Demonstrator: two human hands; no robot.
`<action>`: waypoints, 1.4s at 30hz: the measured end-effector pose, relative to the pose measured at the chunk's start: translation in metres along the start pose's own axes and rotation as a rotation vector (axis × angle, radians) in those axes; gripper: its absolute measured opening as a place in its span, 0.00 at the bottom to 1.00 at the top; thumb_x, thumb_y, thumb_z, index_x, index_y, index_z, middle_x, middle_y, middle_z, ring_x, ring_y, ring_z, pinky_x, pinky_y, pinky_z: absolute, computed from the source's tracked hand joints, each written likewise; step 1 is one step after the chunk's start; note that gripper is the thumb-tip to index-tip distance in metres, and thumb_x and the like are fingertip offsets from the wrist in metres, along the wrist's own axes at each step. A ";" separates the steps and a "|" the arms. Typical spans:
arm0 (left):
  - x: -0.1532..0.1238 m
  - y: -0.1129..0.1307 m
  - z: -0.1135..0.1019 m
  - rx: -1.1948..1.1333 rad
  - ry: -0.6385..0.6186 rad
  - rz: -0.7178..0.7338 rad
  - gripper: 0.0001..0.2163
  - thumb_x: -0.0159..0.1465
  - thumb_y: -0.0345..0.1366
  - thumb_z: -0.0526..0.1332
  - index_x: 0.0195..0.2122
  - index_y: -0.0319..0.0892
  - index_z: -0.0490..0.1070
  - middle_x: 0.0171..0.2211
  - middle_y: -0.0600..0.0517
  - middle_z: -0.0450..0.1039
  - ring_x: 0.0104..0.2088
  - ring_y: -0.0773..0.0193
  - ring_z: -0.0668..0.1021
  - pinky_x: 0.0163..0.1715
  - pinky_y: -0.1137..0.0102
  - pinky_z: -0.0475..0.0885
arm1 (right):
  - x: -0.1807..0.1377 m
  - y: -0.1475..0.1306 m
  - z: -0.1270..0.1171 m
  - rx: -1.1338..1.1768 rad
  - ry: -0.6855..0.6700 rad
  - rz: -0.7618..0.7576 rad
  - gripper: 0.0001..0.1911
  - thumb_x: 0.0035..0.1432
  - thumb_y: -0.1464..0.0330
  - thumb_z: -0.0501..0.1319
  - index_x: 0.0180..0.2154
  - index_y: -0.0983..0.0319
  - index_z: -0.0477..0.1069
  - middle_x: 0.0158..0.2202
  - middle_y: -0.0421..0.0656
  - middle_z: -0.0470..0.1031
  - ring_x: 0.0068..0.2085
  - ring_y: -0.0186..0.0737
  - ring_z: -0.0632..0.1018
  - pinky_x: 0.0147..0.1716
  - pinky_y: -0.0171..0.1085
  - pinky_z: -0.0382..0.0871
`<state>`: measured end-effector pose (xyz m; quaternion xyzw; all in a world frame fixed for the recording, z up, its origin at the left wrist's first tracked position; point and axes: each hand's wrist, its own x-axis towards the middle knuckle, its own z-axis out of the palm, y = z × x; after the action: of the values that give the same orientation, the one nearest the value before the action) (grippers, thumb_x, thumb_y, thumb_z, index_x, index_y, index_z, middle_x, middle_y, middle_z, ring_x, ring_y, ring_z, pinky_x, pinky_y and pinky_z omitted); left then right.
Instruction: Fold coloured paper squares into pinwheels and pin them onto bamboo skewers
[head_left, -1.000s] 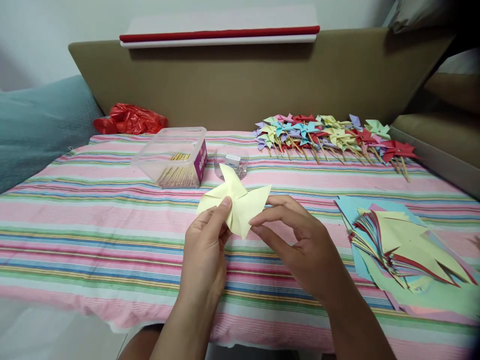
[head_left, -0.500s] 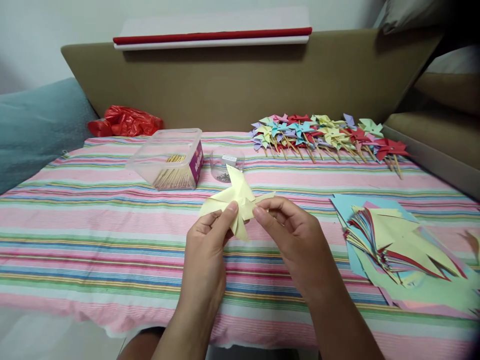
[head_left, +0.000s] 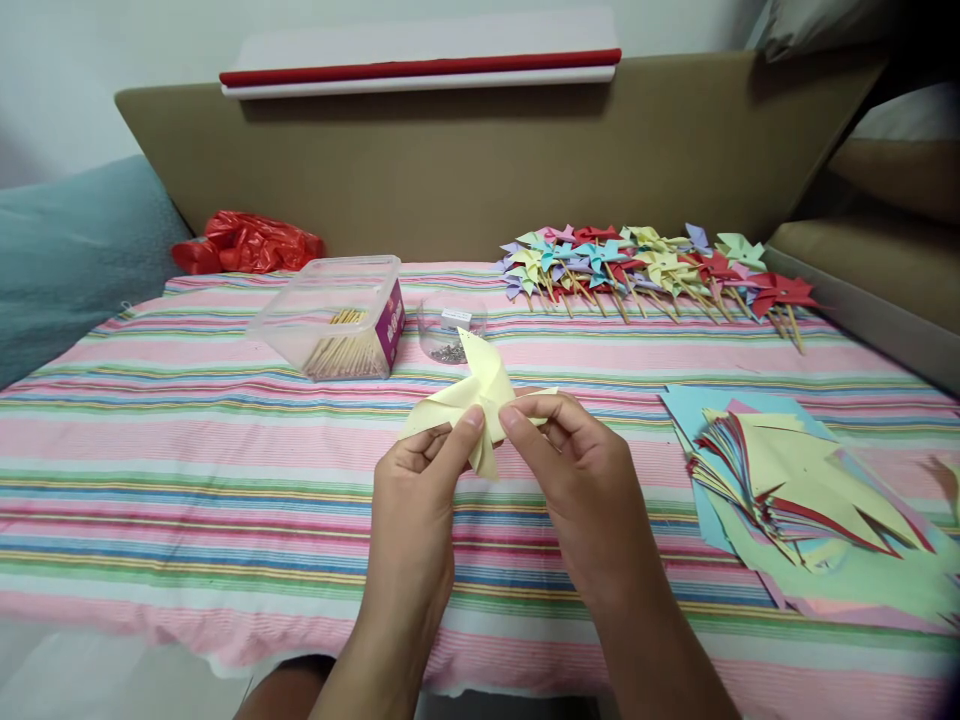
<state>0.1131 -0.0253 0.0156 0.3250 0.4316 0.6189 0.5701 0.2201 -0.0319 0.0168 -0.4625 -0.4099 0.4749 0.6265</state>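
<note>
A pale yellow paper pinwheel (head_left: 469, 395) is held above the striped cloth at the centre. My left hand (head_left: 417, 505) pinches its middle with thumb and fingers. My right hand (head_left: 576, 480) pinches the pinwheel's right flap, folded in toward the middle. Both hands are closed on the paper. Just behind it stands a small clear pot of metal pins (head_left: 448, 332).
A clear plastic box of wooden sticks (head_left: 337, 317) stands at the back left, with a red plastic bag (head_left: 247, 243) behind it. Several finished pinwheels on sticks (head_left: 652, 265) lie at the back right. A stack of cut coloured paper squares (head_left: 802, 495) lies at the right on the striped cloth (head_left: 187, 480).
My right hand has brought the pinwheel's right flap in toward the centre, beside my left thumb. The paper now looks more gathered than a second ago.
</note>
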 end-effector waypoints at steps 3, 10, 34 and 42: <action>0.000 0.000 0.000 0.013 -0.012 0.001 0.07 0.56 0.34 0.73 0.24 0.41 0.78 0.22 0.57 0.68 0.27 0.69 0.70 0.31 0.75 0.68 | -0.001 0.001 0.001 -0.012 0.034 -0.001 0.07 0.57 0.62 0.68 0.33 0.59 0.76 0.42 0.42 0.76 0.41 0.39 0.79 0.42 0.38 0.74; -0.001 -0.002 0.000 0.037 0.001 -0.006 0.06 0.54 0.35 0.74 0.25 0.41 0.80 0.23 0.55 0.72 0.27 0.68 0.71 0.32 0.73 0.68 | 0.001 0.002 0.001 -0.032 0.082 -0.001 0.07 0.55 0.62 0.69 0.32 0.59 0.76 0.44 0.43 0.77 0.42 0.41 0.79 0.41 0.38 0.75; -0.003 -0.006 0.003 0.015 0.000 -0.017 0.05 0.58 0.35 0.72 0.31 0.39 0.80 0.25 0.54 0.74 0.28 0.70 0.74 0.30 0.78 0.70 | -0.002 0.004 0.004 -0.146 0.096 -0.085 0.07 0.56 0.63 0.68 0.32 0.60 0.77 0.44 0.43 0.76 0.41 0.39 0.79 0.38 0.36 0.75; -0.010 0.011 -0.001 -0.006 -0.020 -0.049 0.10 0.58 0.39 0.71 0.30 0.37 0.78 0.23 0.53 0.74 0.27 0.68 0.75 0.28 0.76 0.69 | 0.001 0.011 -0.010 -0.238 -0.089 -0.233 0.08 0.56 0.62 0.70 0.35 0.57 0.77 0.50 0.44 0.74 0.49 0.46 0.78 0.44 0.41 0.77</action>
<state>0.1089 -0.0346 0.0260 0.3189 0.4320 0.6028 0.5902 0.2274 -0.0316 0.0041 -0.4613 -0.5414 0.3674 0.5992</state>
